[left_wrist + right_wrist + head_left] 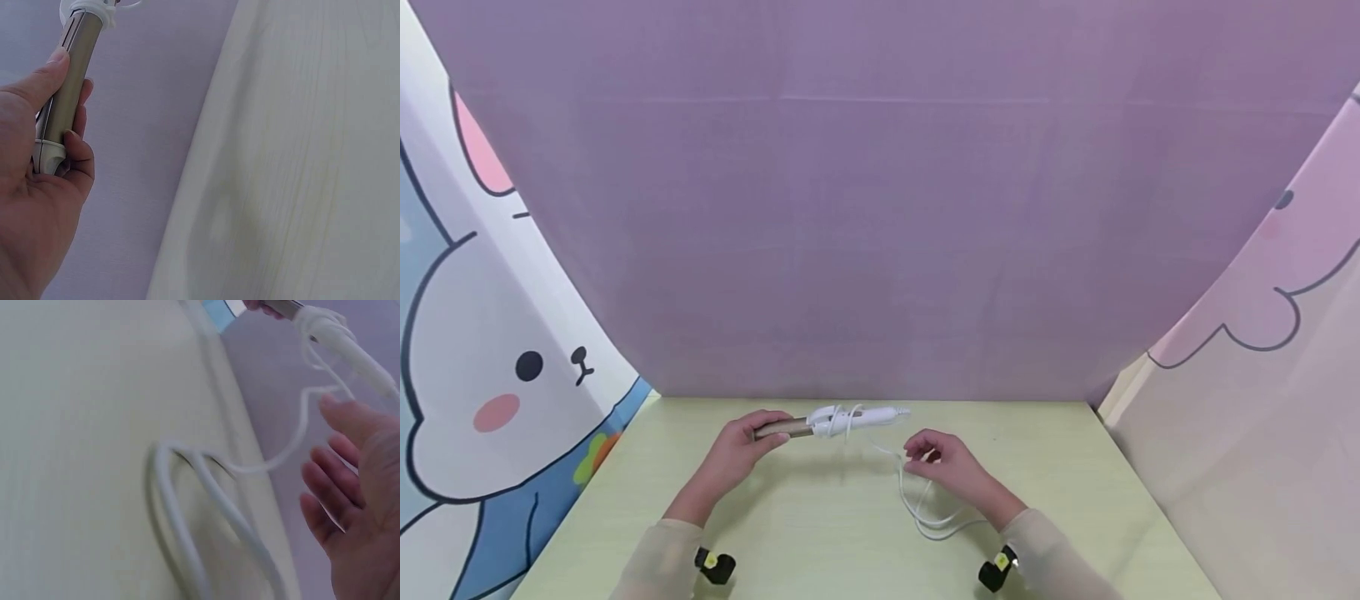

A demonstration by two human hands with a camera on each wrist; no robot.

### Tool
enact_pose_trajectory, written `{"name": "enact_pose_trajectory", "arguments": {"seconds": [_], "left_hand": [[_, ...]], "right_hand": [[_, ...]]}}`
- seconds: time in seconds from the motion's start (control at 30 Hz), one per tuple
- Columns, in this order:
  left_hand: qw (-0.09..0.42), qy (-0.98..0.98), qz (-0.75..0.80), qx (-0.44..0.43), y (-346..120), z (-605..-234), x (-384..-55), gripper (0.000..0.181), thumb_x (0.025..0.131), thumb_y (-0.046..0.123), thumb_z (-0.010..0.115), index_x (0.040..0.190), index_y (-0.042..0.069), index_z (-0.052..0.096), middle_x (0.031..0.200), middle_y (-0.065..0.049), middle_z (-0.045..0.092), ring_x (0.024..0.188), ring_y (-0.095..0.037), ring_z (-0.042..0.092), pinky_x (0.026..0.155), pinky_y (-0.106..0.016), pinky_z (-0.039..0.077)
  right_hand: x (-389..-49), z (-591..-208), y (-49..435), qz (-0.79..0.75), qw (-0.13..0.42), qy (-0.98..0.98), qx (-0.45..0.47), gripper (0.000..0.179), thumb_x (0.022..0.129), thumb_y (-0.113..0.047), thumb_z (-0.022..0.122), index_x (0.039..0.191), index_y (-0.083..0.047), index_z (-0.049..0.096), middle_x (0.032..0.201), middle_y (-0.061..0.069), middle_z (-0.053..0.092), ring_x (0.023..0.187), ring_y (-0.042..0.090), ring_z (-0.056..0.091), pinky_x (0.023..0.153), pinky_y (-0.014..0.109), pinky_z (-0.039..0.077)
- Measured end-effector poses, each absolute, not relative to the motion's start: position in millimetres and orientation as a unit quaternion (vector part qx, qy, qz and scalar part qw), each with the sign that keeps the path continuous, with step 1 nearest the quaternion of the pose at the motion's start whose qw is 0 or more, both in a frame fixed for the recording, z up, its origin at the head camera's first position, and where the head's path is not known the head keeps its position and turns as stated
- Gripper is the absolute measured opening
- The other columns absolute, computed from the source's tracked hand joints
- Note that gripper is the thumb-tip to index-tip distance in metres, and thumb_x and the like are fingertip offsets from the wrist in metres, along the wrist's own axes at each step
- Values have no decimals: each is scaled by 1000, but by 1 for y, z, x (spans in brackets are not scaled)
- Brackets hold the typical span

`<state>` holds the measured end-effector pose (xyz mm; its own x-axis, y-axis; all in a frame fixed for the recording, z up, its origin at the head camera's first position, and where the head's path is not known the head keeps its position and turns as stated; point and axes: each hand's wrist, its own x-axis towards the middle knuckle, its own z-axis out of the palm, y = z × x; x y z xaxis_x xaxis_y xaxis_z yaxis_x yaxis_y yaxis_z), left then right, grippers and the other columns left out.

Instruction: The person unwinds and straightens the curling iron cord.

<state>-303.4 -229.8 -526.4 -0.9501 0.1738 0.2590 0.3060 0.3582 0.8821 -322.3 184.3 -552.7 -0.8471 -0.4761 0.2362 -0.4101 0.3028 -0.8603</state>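
Note:
In the head view my left hand [741,450] grips a curling iron [861,419] by its gold-brown barrel, above the table's far part. The left wrist view shows the thumb along the barrel [74,69] and the fingers wrapped behind it. The white handle points right, with turns of white cord [322,328] wound about it. My right hand [951,467] is to the right of the handle, its fingers loosely bent with a gap between thumb and fingers. The loose cord [178,519] loops down onto the table beside this hand, one stretch passing near the thumb tip.
The pale wood-grain table [820,533] ends at a purple backdrop [880,250]. A cartoon-printed panel [512,333] stands at the left, and a pink and white one [1247,433] at the right. Black wrist cameras [718,568] sit below both forearms.

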Motion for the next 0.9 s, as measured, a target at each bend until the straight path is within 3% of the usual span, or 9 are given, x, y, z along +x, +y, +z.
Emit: {"name": "enact_pose_trajectory", "arguments": {"seconds": [0.1, 0.2, 0.3, 0.4, 0.53, 0.9], "left_hand": [[59, -822, -547, -147, -230, -526, -303, 29, 103, 22, 82, 131, 15, 79, 122, -7, 78, 96, -16, 65, 79, -28, 54], [57, -820, -551, -146, -230, -526, -303, 29, 103, 21, 82, 131, 15, 79, 124, -8, 77, 98, -16, 67, 81, -28, 56], [57, -818, -554, -146, -229, -527, -303, 29, 102, 20, 83, 130, 14, 79, 124, -8, 77, 99, -16, 67, 82, -28, 56], [57, -820, -550, -148, -229, -526, -303, 28, 102, 22, 83, 130, 15, 79, 121, -7, 78, 95, -17, 65, 79, -28, 54], [60, -824, -543, -150, -229, -526, -302, 27, 102, 24, 83, 128, 17, 80, 117, -6, 77, 91, -19, 61, 76, -29, 51], [57, -837, -521, -160, -231, -527, -302, 28, 102, 26, 83, 129, 19, 80, 119, -2, 77, 98, -20, 64, 84, -31, 52]], "right_hand": [[-322, -559, 170, -545, 9, 797, -260, 30, 99, -6, 83, 122, 8, 70, 118, 25, 74, 109, 39, 71, 91, 37, 56], [-322, -563, 160, -553, -4, 793, -253, 31, 100, -4, 81, 125, 10, 69, 122, 29, 73, 116, 48, 69, 93, 39, 57], [-322, -563, 151, -555, 2, 793, -251, 27, 102, -5, 79, 125, 8, 72, 120, 24, 76, 113, 42, 71, 93, 37, 57], [-323, -564, 147, -553, 21, 797, -241, 20, 105, -8, 77, 120, 5, 77, 114, 18, 80, 105, 26, 73, 91, 30, 57], [-325, -566, 146, -569, 37, 789, -230, 19, 106, -10, 75, 114, 7, 78, 109, 22, 79, 96, 12, 74, 88, 26, 59], [-335, -566, 154, -610, 26, 766, -202, 16, 105, -5, 75, 110, 10, 77, 110, 33, 76, 91, 13, 73, 89, 34, 62]]}}
